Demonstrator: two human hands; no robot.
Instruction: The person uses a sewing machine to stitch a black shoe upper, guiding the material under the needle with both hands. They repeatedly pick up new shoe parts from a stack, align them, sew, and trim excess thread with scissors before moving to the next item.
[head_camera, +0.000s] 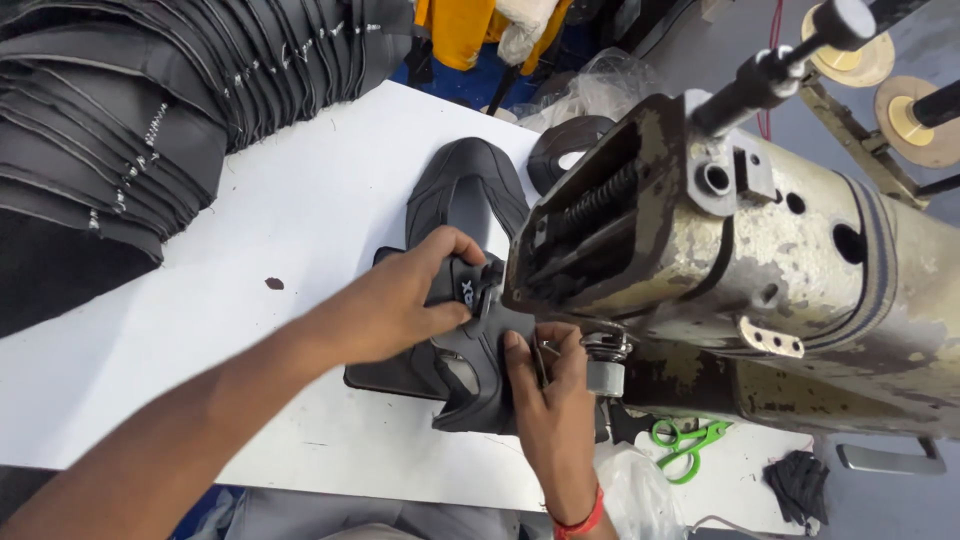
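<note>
Your left hand (405, 300) lies flat on the black shoe upper (465, 330), fingers spread and pressing it down on the white worktop (280, 220). Your right hand (550, 385) pinches the near edge of the same piece, just beside the needle area of the old sewing machine (720, 260). The machine head stands directly over the piece on the right side, so there is almost no free room there. To the left the worktop is open up to its near edge. A big stack of black cut pieces (110, 130) takes the far left corner.

The shoe upper is dark, with a grey panel in its far part and curved cut-outs near your fingers. It lies flat, its far end pointing away from you. Green scissors (690, 445) rest under the machine arm, right of your right wrist.
</note>
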